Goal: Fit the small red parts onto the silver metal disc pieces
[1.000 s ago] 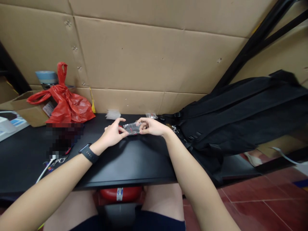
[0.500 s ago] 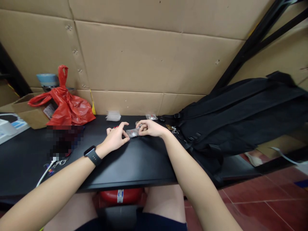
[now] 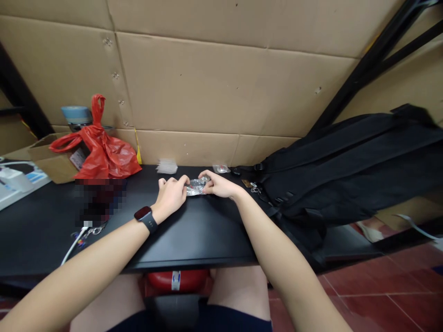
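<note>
Desk [image 3: 200, 237]: L hand [image 3: 172, 194], R hand [image 3: 221, 185] on clr pkt [image 3: 196, 187].

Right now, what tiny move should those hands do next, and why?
Maybe the left hand should gently smooth the packet, because its clear plastic looks crinkly, and the right hand seems to pinch its right end.

A small clear plastic packet [image 3: 196, 187], crinkled and glossy, lies stretched roughly from nine to three o'clock over the desk [image 3: 197, 230], the left fingers [image 3: 184, 180] at its nine-o'clock end, the right fingers [image 3: 206, 188] at its three-o'clock end. Its contents are too small to identify.
</note>
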Demonstrator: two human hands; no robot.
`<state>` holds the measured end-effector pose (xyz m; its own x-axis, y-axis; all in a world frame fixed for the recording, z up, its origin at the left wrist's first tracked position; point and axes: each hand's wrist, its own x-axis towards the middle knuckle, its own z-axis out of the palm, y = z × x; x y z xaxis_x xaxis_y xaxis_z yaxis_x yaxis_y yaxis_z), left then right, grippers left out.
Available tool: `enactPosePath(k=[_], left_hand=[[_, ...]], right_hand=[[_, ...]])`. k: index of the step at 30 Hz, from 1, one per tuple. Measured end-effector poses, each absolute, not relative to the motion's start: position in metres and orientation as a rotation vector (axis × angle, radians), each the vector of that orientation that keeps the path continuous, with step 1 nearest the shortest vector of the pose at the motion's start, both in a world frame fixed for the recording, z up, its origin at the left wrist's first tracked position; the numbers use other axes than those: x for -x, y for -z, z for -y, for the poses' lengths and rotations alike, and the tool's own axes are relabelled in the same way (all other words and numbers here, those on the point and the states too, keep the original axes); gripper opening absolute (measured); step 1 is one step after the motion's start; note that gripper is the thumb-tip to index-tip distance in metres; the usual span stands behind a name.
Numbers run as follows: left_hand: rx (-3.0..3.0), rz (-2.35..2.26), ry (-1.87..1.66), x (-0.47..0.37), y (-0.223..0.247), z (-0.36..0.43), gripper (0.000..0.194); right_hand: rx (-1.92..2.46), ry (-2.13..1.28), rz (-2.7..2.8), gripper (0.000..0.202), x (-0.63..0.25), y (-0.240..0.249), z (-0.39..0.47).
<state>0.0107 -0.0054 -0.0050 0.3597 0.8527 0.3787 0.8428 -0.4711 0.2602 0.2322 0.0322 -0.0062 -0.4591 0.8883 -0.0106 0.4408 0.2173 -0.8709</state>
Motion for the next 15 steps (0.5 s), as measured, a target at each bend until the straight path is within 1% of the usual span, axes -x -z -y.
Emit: enactPosePath(k=[3, 8, 12, 15], left_hand=[[-2.661, -1.585, -0.683, -0.011, 0.005, 0.007, 0.029], [-2.698, -1.566, -0.638, -0.011, 0.007, 0.007, 0.035], [-2.713, -1.556, -0.628, -0.011, 0.011, 0.006, 0.037], [-2.709, -1.542, -0.633, -0.011, 0.011, 0.006, 0.036]], right_hand=[[1.220, -1.127, 2.056, 0.050, -0.230, 0.008, -0.033], [1.307, -0.930, 2.112, 0.041, -0.227, 0.004, -0.031], [1.371, -0.739, 2.266, 0.022, -0.224, -0.001, -0.029], [1.370, -0.588, 2.372, 0.019, -0.223, -0.004, -0.027]])
